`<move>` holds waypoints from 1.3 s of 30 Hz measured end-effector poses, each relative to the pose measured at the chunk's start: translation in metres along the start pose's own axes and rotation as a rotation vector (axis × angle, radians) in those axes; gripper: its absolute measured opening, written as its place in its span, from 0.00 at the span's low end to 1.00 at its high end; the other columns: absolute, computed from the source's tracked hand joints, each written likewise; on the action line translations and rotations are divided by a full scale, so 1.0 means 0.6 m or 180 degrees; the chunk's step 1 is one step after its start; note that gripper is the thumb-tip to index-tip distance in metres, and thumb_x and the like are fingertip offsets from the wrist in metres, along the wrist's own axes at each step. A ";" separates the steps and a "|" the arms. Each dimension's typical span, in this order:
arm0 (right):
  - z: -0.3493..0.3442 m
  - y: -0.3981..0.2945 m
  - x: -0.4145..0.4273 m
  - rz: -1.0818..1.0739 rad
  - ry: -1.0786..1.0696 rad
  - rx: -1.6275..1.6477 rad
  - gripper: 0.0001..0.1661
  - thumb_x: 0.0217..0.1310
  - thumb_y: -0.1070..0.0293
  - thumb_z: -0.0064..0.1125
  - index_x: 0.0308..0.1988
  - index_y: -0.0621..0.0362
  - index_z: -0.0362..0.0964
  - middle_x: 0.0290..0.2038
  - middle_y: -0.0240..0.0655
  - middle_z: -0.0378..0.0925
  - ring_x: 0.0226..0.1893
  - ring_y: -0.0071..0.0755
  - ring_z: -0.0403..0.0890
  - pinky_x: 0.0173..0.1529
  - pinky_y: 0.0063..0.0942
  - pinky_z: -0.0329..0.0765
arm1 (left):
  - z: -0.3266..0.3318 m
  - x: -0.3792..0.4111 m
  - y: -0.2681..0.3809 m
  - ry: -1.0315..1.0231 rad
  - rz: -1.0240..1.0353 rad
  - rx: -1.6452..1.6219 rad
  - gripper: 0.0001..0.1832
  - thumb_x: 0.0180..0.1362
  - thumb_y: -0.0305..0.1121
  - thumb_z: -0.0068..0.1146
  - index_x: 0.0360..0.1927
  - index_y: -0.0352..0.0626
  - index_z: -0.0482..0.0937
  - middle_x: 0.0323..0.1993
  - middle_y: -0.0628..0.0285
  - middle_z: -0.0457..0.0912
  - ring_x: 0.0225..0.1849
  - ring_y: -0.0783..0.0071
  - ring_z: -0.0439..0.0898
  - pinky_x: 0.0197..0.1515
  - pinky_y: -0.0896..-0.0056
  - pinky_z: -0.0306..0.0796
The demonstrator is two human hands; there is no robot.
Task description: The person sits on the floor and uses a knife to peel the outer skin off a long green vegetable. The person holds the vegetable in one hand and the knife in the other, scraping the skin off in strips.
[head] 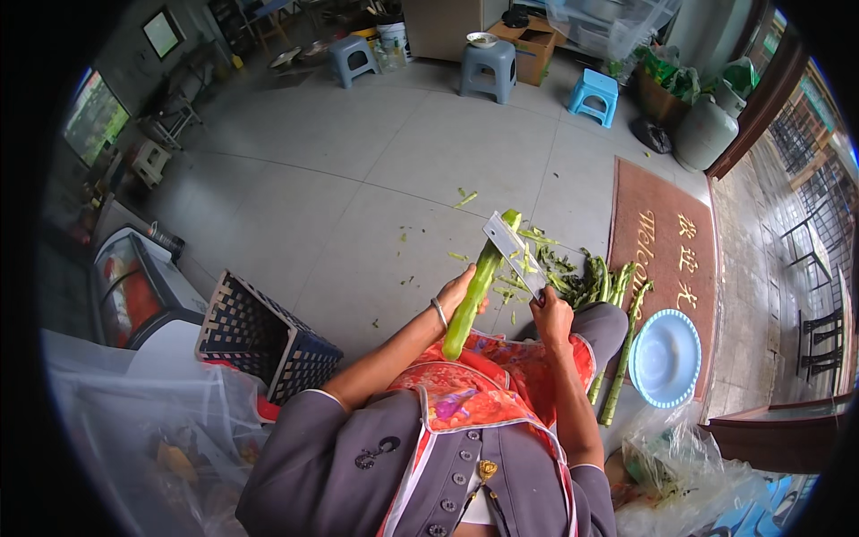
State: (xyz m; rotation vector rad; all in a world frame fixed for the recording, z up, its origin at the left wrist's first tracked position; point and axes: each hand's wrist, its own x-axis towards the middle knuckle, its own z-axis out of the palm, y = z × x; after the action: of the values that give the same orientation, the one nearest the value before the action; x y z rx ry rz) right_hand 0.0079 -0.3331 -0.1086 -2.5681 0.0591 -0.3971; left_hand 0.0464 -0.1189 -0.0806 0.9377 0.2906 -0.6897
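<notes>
A long peeled celtuce stem (pixel 476 295) slants up and away from my lap, pale green along its length. My left hand (pixel 462 293) grips it around the middle. In my right hand (pixel 553 314) is the handle of a cleaver-shaped kitchen knife (pixel 515 255). Its broad blade lies across the far part of the stem, with bits of green peel on it. Peelings (pixel 513 290) are scattered on the floor below and beyond the blade. Unpeeled celtuce stalks (pixel 607 282) with dark leaves lie beside my right knee.
A light blue plastic basin (pixel 664 359) stands on the brown doormat (pixel 661 221) at the right. Left of me a woven basket (pixel 305 352) lies tipped. Plastic stools (pixel 488 70) and a gas cylinder (pixel 708 131) stand farther off. A clear plastic bag (pixel 684 470) lies at lower right.
</notes>
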 end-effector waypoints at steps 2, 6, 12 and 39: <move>-0.002 -0.010 -0.009 -0.0076 -0.0066 0.0219 0.11 0.43 0.67 0.57 0.24 0.58 0.63 0.15 0.44 0.70 0.19 0.52 0.74 0.23 0.40 0.69 | -0.013 0.010 0.000 -0.0239 0.0023 -0.0038 0.22 0.60 0.54 0.43 0.35 0.44 0.72 0.24 0.64 0.71 0.23 0.75 0.70 0.24 0.75 0.67; -0.043 -0.099 -0.049 -0.0735 -0.0581 0.0645 0.14 0.40 0.66 0.62 0.28 0.56 0.65 0.17 0.42 0.73 0.20 0.48 0.77 0.24 0.38 0.72 | -0.083 0.060 -0.041 0.0128 0.1245 0.0656 0.22 0.58 0.57 0.45 0.34 0.46 0.72 0.23 0.64 0.74 0.19 0.76 0.72 0.24 0.75 0.71; -0.050 -0.114 -0.066 -0.0861 -0.0821 0.0678 0.14 0.40 0.67 0.61 0.28 0.56 0.64 0.17 0.42 0.73 0.20 0.49 0.76 0.24 0.41 0.72 | -0.058 0.045 -0.025 0.0075 0.0658 0.0532 0.22 0.59 0.56 0.45 0.30 0.45 0.71 0.20 0.68 0.72 0.20 0.79 0.71 0.23 0.77 0.68; 0.065 0.014 0.016 0.0636 -0.0349 0.0412 0.11 0.45 0.64 0.54 0.26 0.60 0.69 0.21 0.49 0.74 0.26 0.56 0.76 0.30 0.44 0.72 | -0.011 -0.023 -0.010 0.0176 -0.0174 0.0347 0.23 0.59 0.55 0.45 0.35 0.44 0.70 0.24 0.61 0.71 0.23 0.73 0.70 0.24 0.74 0.67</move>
State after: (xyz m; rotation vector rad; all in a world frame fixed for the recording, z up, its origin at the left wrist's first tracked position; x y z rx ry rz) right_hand 0.0285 -0.3217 -0.1418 -2.4235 0.2401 -0.1783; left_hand 0.0328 -0.1100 -0.0814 1.0571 0.3311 -0.7363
